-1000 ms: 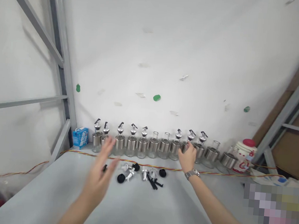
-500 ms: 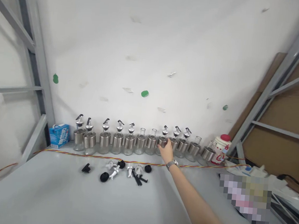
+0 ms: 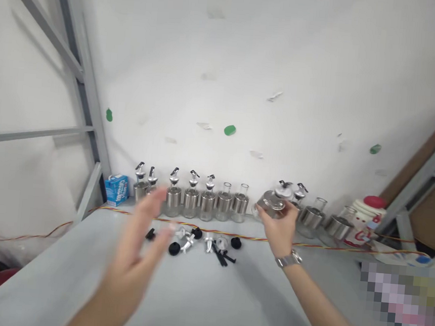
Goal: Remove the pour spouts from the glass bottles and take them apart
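Right hand (image 3: pixel 281 230): we see the fingers curled around a clear glass bottle with a brushed-steel sleeve (image 3: pixel 265 200); the far fingertips are partly hidden. The bottle is tilted, in the row near the wall. We cannot tell whether the silver pourer with a black lever (image 3: pixel 283 189) just above it is its own or a neighbour's. A grey metal watch (image 3: pixel 289 259) circles the wrist.

Left hand (image 3: pixel 128 269): blurred; we record fingers spread, thumb well apart from the rest, raised above the grey bench (image 3: pixel 190 302). In view, it overlaps the left part of the row. Just beside its fingers lies a small black plastic piece (image 3: pixel 151 234).

Between the hands, on the bench, we note loose parts: round black stoppers (image 3: pixel 174 248), silver spouts (image 3: pixel 209 242) and thin black levers (image 3: pixel 220 255).

Behind, a twisted red-and-yellow wire (image 3: pixel 196 227) runs along the bench in front of the bottles. Left of the held bottle we count five upright bottles with pourers (image 3: pixel 191 200), then two with bare glass necks (image 3: pixel 224 202). To its right: one more with a pourer, two bare-necked.

Row ends: a blue-and-white carton (image 3: pixel 116 190) at left, a white container with a red lid (image 3: pixel 366 221) at right. White wall (image 3: pixel 219 51) beyond, bearing green scraps.
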`<state>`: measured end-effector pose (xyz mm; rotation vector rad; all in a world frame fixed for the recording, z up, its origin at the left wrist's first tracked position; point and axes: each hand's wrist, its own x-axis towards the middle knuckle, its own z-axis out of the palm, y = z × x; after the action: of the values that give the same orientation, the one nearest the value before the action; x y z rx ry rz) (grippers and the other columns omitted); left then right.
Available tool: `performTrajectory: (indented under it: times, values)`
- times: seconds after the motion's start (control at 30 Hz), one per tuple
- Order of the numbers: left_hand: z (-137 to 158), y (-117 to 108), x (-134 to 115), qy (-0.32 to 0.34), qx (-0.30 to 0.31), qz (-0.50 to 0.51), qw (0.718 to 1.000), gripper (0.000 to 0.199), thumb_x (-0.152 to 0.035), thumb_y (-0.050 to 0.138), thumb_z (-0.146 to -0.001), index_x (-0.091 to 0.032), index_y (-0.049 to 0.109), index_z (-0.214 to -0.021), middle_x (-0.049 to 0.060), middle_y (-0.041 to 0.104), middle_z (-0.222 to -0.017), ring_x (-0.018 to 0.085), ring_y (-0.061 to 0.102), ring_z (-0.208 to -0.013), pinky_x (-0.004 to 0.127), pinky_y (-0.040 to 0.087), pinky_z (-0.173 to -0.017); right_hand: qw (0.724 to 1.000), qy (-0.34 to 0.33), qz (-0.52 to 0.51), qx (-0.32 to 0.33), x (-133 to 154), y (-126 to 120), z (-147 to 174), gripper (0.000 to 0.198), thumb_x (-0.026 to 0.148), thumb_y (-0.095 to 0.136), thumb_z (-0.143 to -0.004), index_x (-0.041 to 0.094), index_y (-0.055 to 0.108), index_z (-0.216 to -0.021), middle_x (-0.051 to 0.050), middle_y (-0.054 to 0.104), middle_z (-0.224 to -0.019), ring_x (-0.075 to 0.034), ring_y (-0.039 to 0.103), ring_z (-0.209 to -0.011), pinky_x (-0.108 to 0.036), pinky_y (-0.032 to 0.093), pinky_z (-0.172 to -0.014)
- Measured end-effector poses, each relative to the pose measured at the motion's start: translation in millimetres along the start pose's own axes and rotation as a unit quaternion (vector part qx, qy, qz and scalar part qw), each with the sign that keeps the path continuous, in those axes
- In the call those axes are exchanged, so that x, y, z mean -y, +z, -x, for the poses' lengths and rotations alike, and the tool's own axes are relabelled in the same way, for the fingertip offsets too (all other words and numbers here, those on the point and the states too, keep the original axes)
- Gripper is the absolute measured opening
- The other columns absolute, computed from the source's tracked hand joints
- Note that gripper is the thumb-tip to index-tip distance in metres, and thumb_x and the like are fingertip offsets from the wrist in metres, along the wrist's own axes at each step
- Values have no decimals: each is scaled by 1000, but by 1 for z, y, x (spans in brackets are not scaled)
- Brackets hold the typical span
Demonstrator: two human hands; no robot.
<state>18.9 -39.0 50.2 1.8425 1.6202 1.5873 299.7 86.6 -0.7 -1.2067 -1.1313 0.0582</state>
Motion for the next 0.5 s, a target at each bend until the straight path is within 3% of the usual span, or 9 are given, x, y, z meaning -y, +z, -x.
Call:
performTrajectory:
  times: [0.13, 0.2, 0.3, 0.4, 0.5]
  values:
    - [26, 44, -3, 10, 197, -15, 980, 73, -45, 53, -74, -27, 16, -135, 3, 17, -143, 26, 17, -130, 43, 21, -104, 988, 18, -140, 54, 44, -11, 29, 62, 30, 73, -56, 18, 41, -107, -8, 53, -101, -22, 53, -94, -41, 41, -84]
    - [27, 65, 5, 27, 236, -13, 971, 85, -47, 59, -67, -23, 15, -135, 7, 14, -144, 28, 14, -130, 44, 18, -105, 977, 42, -173, 116, 61, -11, 49, 56, 29, 75, -53, 20, 44, -99, -6, 55, -97, -22, 54, -91, -41, 42, -83]
    - [24, 82, 14, 42, 217, 12, 975, 86, -43, 65, -62, -22, 20, -134, 9, 25, -140, 29, 23, -127, 43, 22, -103, 942, 102, -217, 236, 78, -6, 77, 52, 25, 76, -51, 21, 46, -94, -4, 58, -91, -21, 57, -83, -37, 47, -75]
    - [21, 80, 14, 29, 192, 54, 980, 64, -27, 61, -65, -22, 35, -124, 7, 50, -121, 25, 47, -110, 38, 38, -91, 899, 141, -277, 310, 86, -1, 94, 53, 24, 76, -53, 22, 47, -97, -4, 60, -94, -20, 58, -84, -35, 48, -74]
    - [19, 71, 15, 24, 173, 15, 984, 49, -19, 56, -65, -23, 45, -112, 4, 59, -103, 22, 55, -93, 34, 44, -79, 898, 131, -256, 332, 85, -1, 96, 51, 26, 74, -56, 23, 49, -101, -4, 59, -102, -20, 56, -92, -35, 45, -83]
